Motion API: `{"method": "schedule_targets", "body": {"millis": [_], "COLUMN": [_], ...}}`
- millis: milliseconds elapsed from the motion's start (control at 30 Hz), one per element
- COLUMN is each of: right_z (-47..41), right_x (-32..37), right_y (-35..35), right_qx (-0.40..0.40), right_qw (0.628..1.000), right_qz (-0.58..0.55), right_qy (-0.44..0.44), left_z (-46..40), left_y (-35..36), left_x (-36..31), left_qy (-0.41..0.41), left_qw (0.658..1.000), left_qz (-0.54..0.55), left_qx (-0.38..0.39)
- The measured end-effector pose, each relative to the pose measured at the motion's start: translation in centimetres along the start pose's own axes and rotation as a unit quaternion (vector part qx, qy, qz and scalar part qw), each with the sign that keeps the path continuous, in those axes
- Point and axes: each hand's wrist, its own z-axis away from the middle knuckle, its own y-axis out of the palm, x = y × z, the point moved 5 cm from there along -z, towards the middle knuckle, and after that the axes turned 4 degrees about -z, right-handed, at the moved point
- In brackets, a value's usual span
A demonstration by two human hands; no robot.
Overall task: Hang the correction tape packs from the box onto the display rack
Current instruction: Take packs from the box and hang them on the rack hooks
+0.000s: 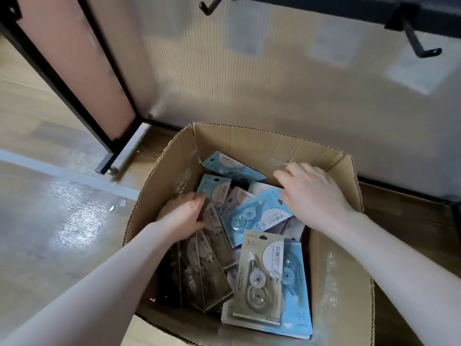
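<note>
An open cardboard box [334, 265] on the floor holds several correction tape packs in blue, tan and lilac. My left hand [184, 216] is inside at the left, fingers and thumb curled round the tops of upright brown packs [212, 248]. My right hand [311, 193] reaches in from the right with fingers spread. Its thumb and palm lie on the end of a tilted blue pack [257, 216]. A tan pack [259, 273] lies face up at the front. Two empty black hooks [209, 6] [421, 46] of the display rack stick out above.
The rack's pale ribbed back panel [249, 78] stands right behind the box. Its black frame leg and foot [107, 166] are at the left. Wooden floor with a tape strip [62, 176] and small scraps lies to the left.
</note>
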Motion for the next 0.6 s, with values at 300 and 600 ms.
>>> {"method": "schedule_targets", "body": {"millis": [300,600], "right_z": [0.9,1.6], "right_x": [0.7,-0.1], "right_y": [2.3,4.3], "right_qx": [0.092,0.167], "right_qw": [0.996,0.986], "right_qz": [0.006,0.007], "right_qy": [0.005,-0.003], "left_z": [-1.0,-0.5], "left_y": [2.1,1.8], "left_x": [0.5,0.8], "left_qy": [-0.059,-0.069], "left_qw": [0.990,0.987], "left_qz": [0.099,0.139], "left_qx": [0.086,0.044]}}
